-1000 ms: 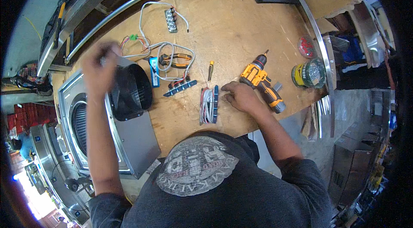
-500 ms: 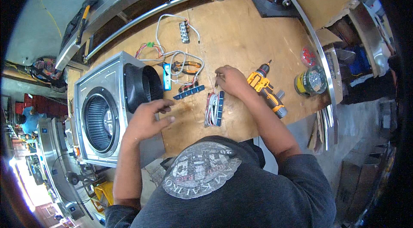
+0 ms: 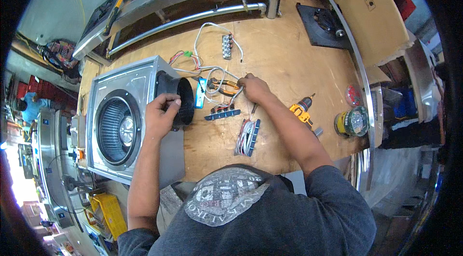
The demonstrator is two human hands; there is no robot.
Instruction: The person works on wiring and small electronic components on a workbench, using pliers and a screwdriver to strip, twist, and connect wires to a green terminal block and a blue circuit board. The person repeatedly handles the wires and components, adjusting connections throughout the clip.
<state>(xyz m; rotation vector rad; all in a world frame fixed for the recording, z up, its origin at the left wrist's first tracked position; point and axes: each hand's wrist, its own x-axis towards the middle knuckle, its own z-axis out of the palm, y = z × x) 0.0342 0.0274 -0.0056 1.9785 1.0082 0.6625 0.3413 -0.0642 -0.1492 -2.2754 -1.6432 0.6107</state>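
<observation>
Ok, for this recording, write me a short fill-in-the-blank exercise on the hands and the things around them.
1. The right hand is at the handle ends of the ____.
2. In this view the left hand overlaps the round collar of the silver blower housing, and that collar is coloured ____.
3. The cordless drill lies to the ____ of the right hand.
4. The small connector near the far end of the blower housing is coloured ____.

Missing words: pliers; black; right; green.
</observation>
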